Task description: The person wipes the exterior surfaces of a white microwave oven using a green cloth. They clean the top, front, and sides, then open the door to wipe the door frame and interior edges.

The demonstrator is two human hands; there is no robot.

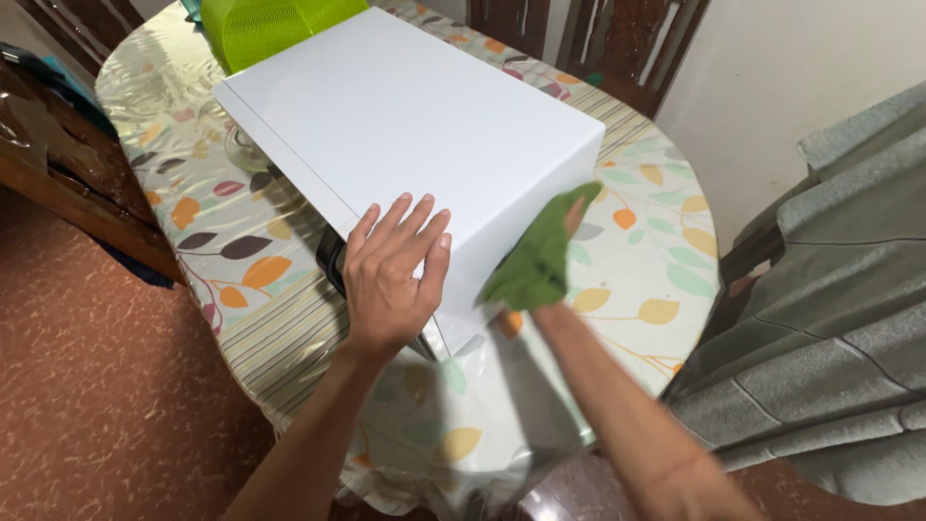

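Observation:
A large white box-shaped appliance [405,125] lies on an oval table [656,260] covered with a leaf-patterned plastic cloth. My left hand [394,275] rests flat, fingers spread, on the near corner of its white top. My right hand [569,217] is mostly wrapped in a green cloth [535,260] and presses it against the appliance's near right side; only a fingertip shows. A dark part of the appliance shows below the top at its near left side.
A bright green mesh object [275,24] stands behind the appliance at the table's far end. Dark wooden chairs [598,43] stand at the far side. Grey quilted fabric [849,318] drapes at right. Reddish-brown floor [96,386] lies at left.

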